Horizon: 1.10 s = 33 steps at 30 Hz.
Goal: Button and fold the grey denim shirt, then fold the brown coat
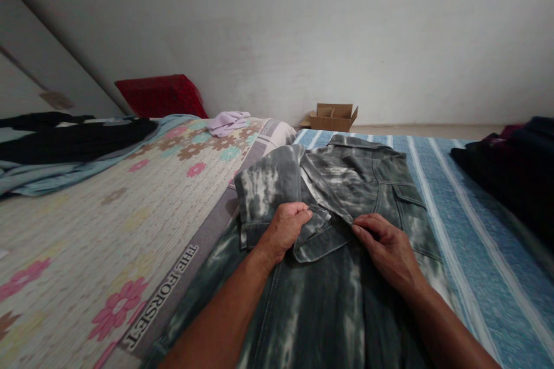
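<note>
Showing mottled grey-green cloth, the shirt has both hands pinching it.

Two hands, one collared garment, one lilac cloth, one red bundle, one open cardboard box and two clothing heaps are seen.
</note>
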### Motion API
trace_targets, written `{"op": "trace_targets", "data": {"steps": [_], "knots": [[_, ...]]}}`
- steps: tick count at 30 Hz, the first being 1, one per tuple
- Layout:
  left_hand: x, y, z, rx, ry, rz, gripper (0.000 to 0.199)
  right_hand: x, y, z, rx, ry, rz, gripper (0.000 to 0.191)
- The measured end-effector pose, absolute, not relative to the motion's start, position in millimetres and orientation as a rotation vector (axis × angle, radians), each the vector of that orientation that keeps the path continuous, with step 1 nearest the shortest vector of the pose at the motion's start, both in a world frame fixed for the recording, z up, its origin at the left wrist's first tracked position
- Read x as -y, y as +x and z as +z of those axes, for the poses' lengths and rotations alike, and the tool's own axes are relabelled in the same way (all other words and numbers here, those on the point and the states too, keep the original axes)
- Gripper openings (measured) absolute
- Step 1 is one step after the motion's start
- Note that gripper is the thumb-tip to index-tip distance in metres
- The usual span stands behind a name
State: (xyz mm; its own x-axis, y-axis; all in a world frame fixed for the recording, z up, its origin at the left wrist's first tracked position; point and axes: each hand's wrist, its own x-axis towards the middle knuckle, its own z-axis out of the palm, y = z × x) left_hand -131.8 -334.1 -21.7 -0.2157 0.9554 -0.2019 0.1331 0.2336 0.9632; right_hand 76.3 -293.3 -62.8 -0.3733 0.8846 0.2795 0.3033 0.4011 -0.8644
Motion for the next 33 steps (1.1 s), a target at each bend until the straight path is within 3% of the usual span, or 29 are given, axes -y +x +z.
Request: {"op": "trace_targets", "data": {"steps": [33], "knots": [[334.2,-130.8,-17.4,-1.491,1.049,1.089,0.017,293.2,76.3,-63.4,1.875,-1.034,0.952,0.023]]}}
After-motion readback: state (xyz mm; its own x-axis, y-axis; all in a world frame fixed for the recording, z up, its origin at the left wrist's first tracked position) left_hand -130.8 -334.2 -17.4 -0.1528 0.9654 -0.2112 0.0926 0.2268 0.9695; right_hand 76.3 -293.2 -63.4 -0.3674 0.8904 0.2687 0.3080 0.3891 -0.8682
